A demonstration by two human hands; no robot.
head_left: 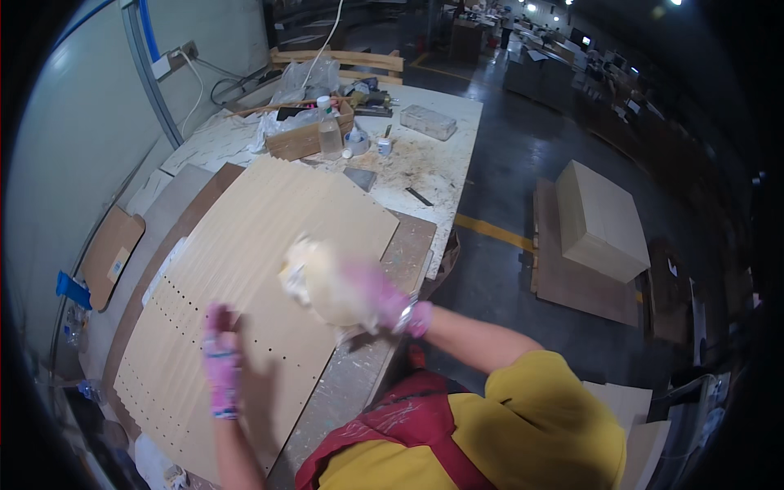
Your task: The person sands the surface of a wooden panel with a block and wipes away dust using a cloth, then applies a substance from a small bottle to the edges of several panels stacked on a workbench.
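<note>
Far left, at the tabletop's (425,175) left edge, a small brown board (110,253) lies with a blue clip (72,290) just beside it. On to the big one: a pale panel (269,269) with rows of small holes lies across the tabletop, from the near left corner up toward the middle, stacked on darker boards (184,216). The left hand (220,363), in a pink glove, is pressed flat on the panel near its near edge, fingers spread wide, gripping nothing. Moving right, the right hand (384,302) (pink glove too, and blurred) is closed around a cream cloth (322,282), which sits on the panel close to its right edge. Up at the far edge of the tabletop, a cardboard box (306,135) stands with a clear bottle (329,135) just beside it, then a small white cup (384,146) and a clear lidded tub (429,122). Off the tabletop to the right, a pale block (600,220) rests on boards on the floor (506,163).
</note>
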